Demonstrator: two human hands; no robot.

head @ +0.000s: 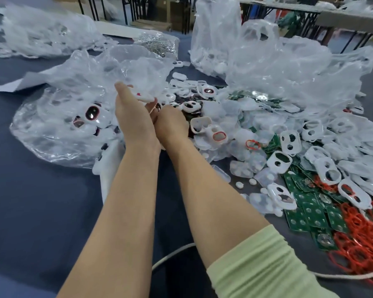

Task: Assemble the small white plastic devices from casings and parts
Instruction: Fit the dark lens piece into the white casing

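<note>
Mid-assembly on one unit. Hands are together over the bench (pixel 30 201), touching near the wrists. Left hand (pixel 128 112) is raised edge-on and pinches a white casing (pixel 145 97) at its fingertips, with a bit of red showing on it. Right hand (pixel 171 123) sits just beside and below it, knuckles up and fingers curled under. I can't tell whether it grips a part or is only bracing the casing, since the fingertips are hidden. My read is that it's fitting or pressing something into the held casing, or checking the seat. Stock is all to the right: loose casings (pixel 290 142), green circuit boards (pixel 299 218), red rings (pixel 357 239) and clear covers (pixel 243 168), heaped and overlapping. The clear bag (pixel 52 130) on the left holds units with dark windows (pixel 92 112), which look like the finished ones. The next move likely calls for closing the unit squarely, then dropping it in that bag and pulling a single casing from the heap. The parts are tangled, so expect to pick up doubles.
</note>
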